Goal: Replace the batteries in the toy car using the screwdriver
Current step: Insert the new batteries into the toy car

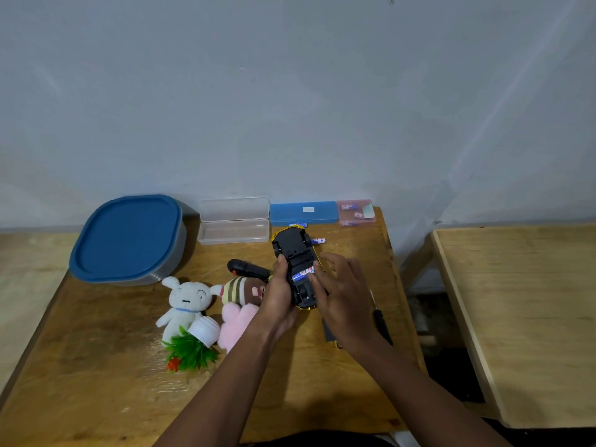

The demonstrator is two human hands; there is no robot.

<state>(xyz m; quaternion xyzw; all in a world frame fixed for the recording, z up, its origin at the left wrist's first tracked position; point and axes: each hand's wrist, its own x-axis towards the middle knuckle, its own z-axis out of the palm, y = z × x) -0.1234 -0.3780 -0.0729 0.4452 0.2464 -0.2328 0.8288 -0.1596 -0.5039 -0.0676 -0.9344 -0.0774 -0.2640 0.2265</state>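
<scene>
A yellow toy car [295, 250] lies upside down on the wooden table [96, 366], its black underside up and the battery bay uncovered. My left hand [280, 291] grips the car's left side. My right hand [342, 291] presses a blue battery [301, 274] in the bay with its fingertips. Two loose batteries, one [298, 225] behind the car and another [319, 241] at its right, lie on the table. A black-handled screwdriver [382, 321] rests to the right of my right hand. A dark flat piece [328, 332], perhaps the bay cover, lies under my right wrist.
At the back stand a blue-lidded tub [127, 237], an open clear case [233, 221], a blue case [303, 212] and a pink box of batteries [356, 212]. A black remote [246, 269], plush toys [185, 301] and a small toppled fake plant [193, 350] sit left of the car. Another table [522, 317] stands at right.
</scene>
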